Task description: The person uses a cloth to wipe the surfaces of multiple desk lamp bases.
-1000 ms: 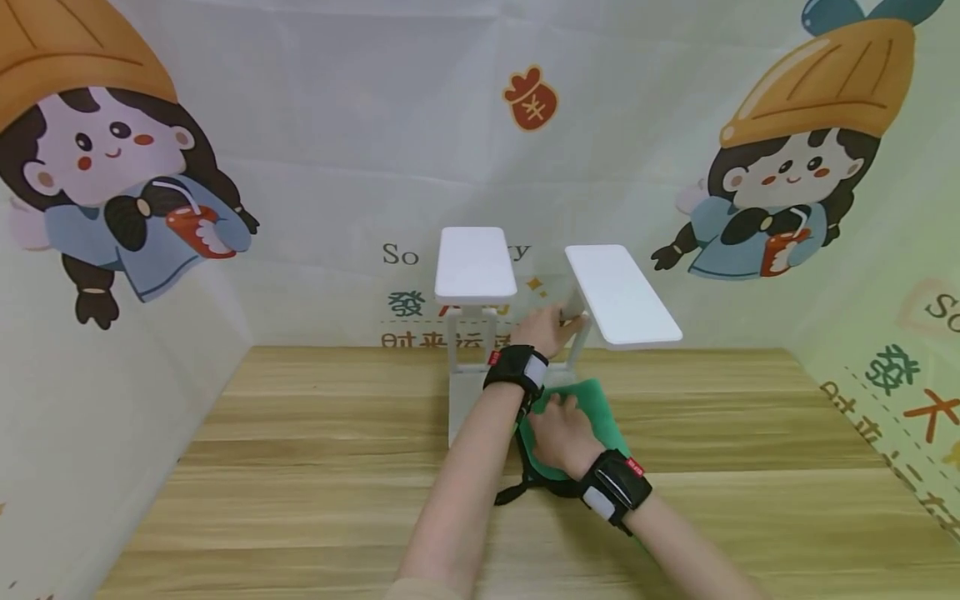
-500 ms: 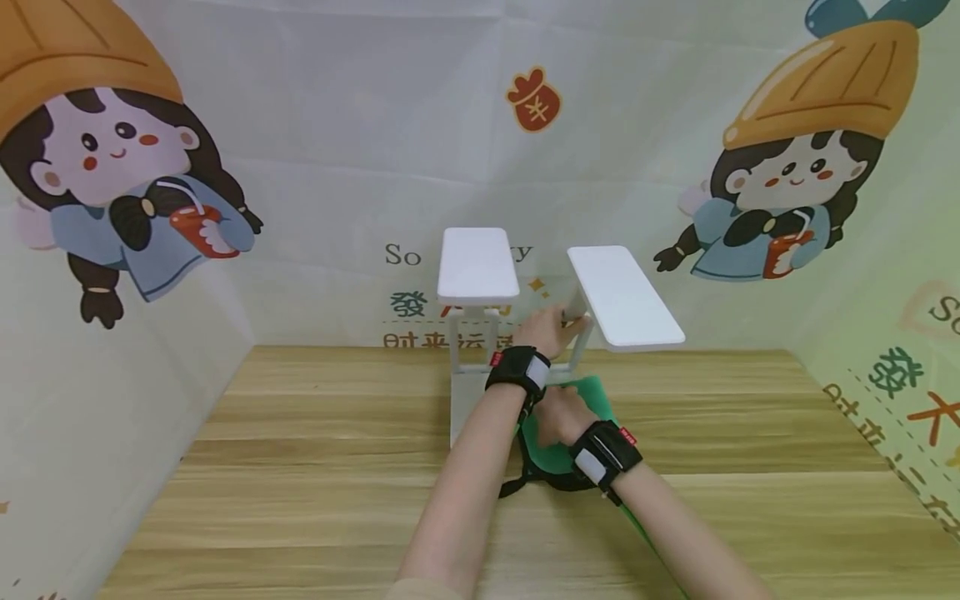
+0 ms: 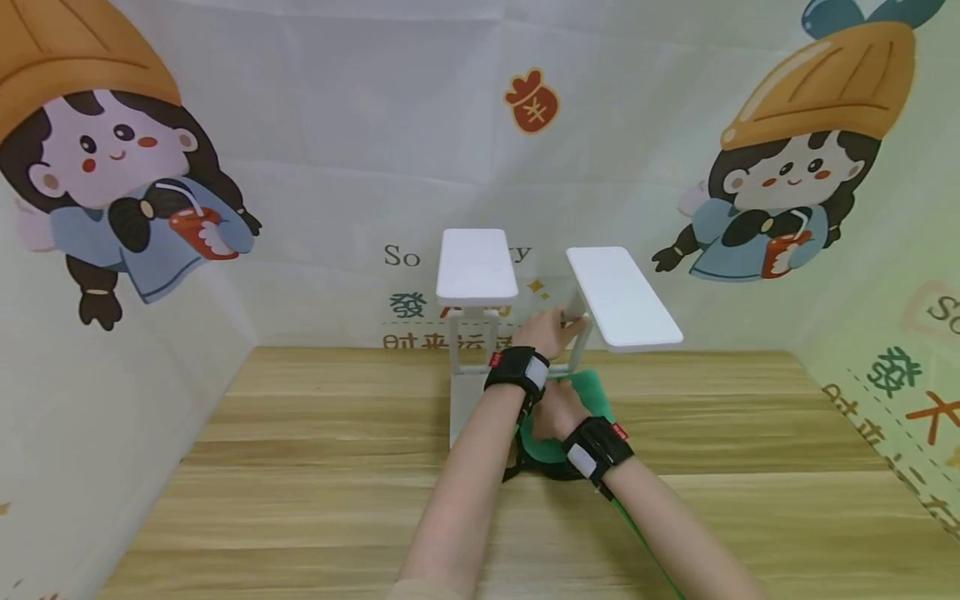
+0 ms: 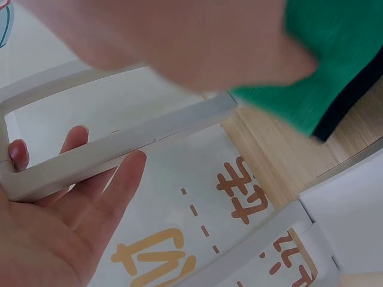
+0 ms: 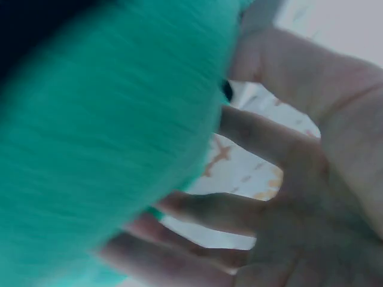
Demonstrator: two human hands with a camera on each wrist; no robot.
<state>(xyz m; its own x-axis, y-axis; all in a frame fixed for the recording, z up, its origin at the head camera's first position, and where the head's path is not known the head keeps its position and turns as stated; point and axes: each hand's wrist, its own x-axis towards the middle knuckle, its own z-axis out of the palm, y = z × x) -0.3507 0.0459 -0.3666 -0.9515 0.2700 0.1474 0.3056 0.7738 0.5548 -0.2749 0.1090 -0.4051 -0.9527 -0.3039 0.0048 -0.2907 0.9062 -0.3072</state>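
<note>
A white stand [image 3: 463,404] carries two flat white panels, the left panel [image 3: 476,265] and the tilted right panel [image 3: 625,296]. My left hand [image 3: 546,332] holds the frame arm under the right panel. In the left wrist view, its fingers wrap round that pale arm [image 4: 125,139]. Below and nearer, my right hand [image 3: 559,410] grips a green cloth [image 3: 597,396] with black edging, close to the stand's lower part. The right wrist view shows the fingers [image 5: 209,212] bent behind the cloth's edge. My left wrist hides part of the stand's base.
Both wrists wear black bands, the left band [image 3: 517,372] and the right band [image 3: 598,450]. A green cord [image 3: 637,535] runs along the right forearm. The wood-grain table [image 3: 315,467] meets a printed backdrop [image 3: 360,150] right behind the stand.
My right hand has slid away from me and slightly left along with the green cloth, nearer the stand. My left hand keeps its hold on the frame arm, and the panels stay put.
</note>
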